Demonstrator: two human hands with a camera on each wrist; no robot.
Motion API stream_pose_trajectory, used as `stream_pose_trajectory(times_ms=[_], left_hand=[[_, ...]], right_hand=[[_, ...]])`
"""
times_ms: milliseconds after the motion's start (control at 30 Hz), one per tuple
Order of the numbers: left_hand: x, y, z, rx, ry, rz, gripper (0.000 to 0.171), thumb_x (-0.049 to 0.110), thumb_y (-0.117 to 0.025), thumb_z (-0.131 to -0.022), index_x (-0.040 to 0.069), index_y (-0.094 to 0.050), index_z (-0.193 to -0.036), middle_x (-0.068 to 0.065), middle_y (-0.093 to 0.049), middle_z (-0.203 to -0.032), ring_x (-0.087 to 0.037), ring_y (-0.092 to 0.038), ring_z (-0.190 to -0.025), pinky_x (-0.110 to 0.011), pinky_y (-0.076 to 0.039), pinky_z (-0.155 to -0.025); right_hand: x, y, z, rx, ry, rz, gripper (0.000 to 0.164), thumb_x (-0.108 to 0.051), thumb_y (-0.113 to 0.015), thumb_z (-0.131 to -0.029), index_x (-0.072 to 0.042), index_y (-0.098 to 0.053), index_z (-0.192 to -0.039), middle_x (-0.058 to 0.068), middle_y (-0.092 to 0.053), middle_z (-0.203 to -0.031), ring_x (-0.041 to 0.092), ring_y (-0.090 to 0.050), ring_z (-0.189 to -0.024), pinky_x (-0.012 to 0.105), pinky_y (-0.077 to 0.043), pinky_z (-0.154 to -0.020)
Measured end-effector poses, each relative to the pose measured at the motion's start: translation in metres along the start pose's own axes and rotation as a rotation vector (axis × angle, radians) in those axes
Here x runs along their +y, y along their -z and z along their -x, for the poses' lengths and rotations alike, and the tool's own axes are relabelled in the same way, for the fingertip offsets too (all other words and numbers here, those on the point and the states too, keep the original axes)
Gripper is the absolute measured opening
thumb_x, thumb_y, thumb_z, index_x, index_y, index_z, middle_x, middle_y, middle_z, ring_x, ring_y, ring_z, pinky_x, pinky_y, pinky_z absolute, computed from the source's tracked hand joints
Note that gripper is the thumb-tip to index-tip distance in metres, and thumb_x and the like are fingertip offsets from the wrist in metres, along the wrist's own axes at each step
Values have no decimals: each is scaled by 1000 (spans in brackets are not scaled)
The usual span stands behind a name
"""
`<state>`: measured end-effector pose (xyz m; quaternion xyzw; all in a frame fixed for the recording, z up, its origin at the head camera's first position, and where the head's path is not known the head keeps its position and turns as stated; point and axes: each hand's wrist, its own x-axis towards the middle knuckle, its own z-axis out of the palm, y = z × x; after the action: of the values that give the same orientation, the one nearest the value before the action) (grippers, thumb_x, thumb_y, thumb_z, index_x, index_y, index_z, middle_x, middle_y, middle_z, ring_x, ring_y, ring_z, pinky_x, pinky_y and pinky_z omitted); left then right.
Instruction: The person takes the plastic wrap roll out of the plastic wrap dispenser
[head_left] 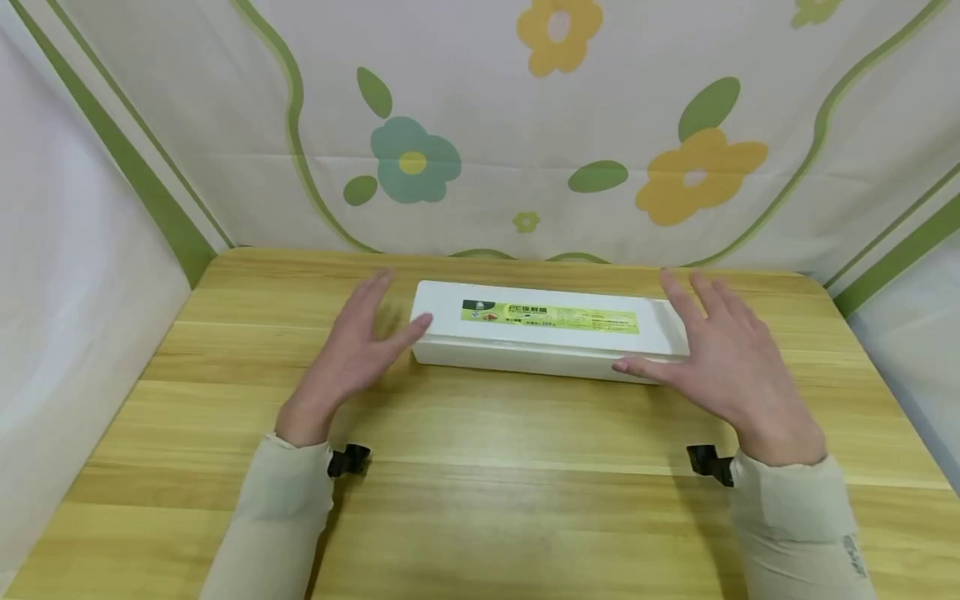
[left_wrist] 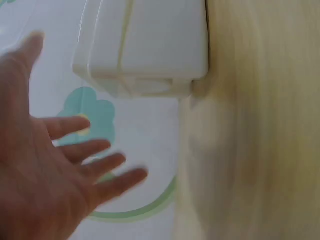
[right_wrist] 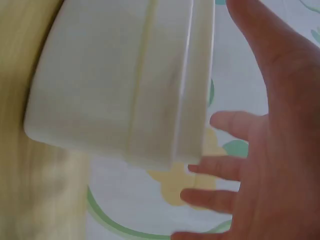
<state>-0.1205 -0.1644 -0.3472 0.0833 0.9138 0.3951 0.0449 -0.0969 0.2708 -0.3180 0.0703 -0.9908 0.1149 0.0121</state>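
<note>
A long white cling film box [head_left: 517,356] with a yellow-green label [head_left: 600,321] lies across the wooden table, its lid down. Beside its left end is my left hand [head_left: 351,354], fingers spread and thumb tip overlapping the box corner in the head view. My right hand [head_left: 738,367] is at the other end with fingers extended; its thumb overlaps the box's front edge and hides part of the right end. In the left wrist view the left palm [left_wrist: 35,175] shows nothing in it. The right wrist view shows the right fingers [right_wrist: 215,167] straight near the lid's edge.
The wooden table [head_left: 487,500] reaches back to a white curtain [head_left: 480,100] with printed flowers and green lines. More white fabric hangs at the left and right sides. Each sleeve carries a small black wrist mount [head_left: 349,460].
</note>
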Motion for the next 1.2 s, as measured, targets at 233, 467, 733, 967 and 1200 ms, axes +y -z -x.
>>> stream_pose_trajectory(times_ms=[233,467,733,967,1200], left_hand=[[-10,-14,-11,-130,-11,295,120,32,-95,-84,18,-16,-174,-8,-22,-179,-36,-28,-164,-57,-41,-124],[-22,-23,-22,-176,13,476,118,9,-97,-78,25,-26,-172,-1,-32,-174,-31,-38,-156,-49,-52,-115],[-34,-23,-34,-223,33,558,109,-1,-95,-76,25,-40,-167,-3,-47,-163,-31,-45,-145,-40,-49,-112],[-49,-25,-35,-238,59,662,98,-3,-94,-76,21,-50,-161,-6,-53,-159,-28,-41,-150,-50,-28,-128],[-56,-26,-38,-261,58,696,102,-5,-91,-78,20,-45,-165,-8,-49,-162,-29,-39,-151,-51,-28,-129]], right_hand=[[-4,-10,-7,-1,96,-92,131,-77,-90,-67,-19,-33,-171,25,-29,-174,53,-30,-156,78,-34,-114],[-7,-20,-16,-61,153,-129,125,-63,-96,-71,-23,-33,-171,25,-38,-168,51,-35,-153,79,-40,-110],[-8,-28,-19,-28,179,-101,118,-53,-98,-73,-23,-37,-169,21,-47,-161,48,-40,-147,76,-41,-108],[-7,-31,-20,-13,185,-84,115,-57,-96,-74,-24,-38,-168,19,-48,-160,46,-41,-146,74,-41,-109],[-7,-30,-21,-1,184,-100,108,-53,-99,-72,-22,-48,-162,17,-52,-157,44,-43,-143,71,-42,-108]])
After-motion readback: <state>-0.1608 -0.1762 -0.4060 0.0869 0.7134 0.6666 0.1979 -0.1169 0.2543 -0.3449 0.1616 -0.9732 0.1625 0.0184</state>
